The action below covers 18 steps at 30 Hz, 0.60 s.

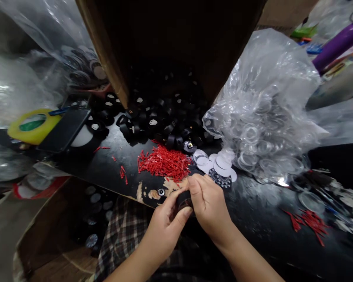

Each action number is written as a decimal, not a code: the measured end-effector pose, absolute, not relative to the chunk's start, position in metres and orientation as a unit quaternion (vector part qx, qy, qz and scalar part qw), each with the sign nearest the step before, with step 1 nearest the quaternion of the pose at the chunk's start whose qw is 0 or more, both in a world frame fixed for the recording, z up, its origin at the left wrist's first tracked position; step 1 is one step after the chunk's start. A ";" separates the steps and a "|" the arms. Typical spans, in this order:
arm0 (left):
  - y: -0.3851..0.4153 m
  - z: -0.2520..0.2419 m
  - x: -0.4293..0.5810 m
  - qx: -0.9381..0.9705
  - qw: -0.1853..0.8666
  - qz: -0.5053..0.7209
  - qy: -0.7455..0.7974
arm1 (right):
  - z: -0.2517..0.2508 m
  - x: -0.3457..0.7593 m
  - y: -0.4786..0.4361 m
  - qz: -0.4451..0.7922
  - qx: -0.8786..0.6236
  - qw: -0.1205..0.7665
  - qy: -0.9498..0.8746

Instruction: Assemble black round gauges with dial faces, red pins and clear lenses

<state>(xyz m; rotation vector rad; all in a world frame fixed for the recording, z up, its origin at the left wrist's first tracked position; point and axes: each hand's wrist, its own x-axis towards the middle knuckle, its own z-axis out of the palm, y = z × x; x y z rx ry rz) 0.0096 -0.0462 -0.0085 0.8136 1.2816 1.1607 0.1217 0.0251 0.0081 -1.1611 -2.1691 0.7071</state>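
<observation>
A small black round housing [184, 199] is held just over the table's front edge. My left hand [164, 223] wraps round it, with thumb and fingers on opposite sides. My right hand [209, 204] is closed against its right side, thumb bent on top; part of the housing is hidden by the fingers. Just beyond lies a heap of thin red pointers [164, 162]. White paper discs [222, 162] and a black printed dial [220, 179] lie past my right hand. A small round metal piece [161, 192] sits at the worn table edge.
A cardboard box [106, 47] on its side spills black housings [153, 117]. At right are a plastic bag of clear rings [261, 137] and more red pointers [312, 223]. Left lie yellow tape [28, 125] and a dark flat device [64, 131]. A carton [47, 243] stands below left.
</observation>
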 end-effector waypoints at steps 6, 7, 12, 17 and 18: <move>-0.113 -0.024 -0.062 0.271 0.487 0.455 0.695 | 0.004 0.137 0.027 0.452 -0.390 0.228 -0.769; -0.123 -0.027 -0.073 0.252 0.396 0.460 0.754 | 0.002 0.139 0.028 0.458 -0.400 0.229 -0.760; -0.086 -0.010 -0.108 0.389 0.157 0.463 0.781 | 0.004 0.123 0.024 0.470 -0.322 0.179 -0.802; 0.032 0.019 -0.149 0.526 0.132 0.437 0.717 | 0.008 0.121 0.014 0.440 -0.313 0.149 -0.828; 0.049 0.021 -0.157 0.537 0.147 0.432 0.710 | 0.009 0.125 0.012 0.434 -0.329 0.145 -0.826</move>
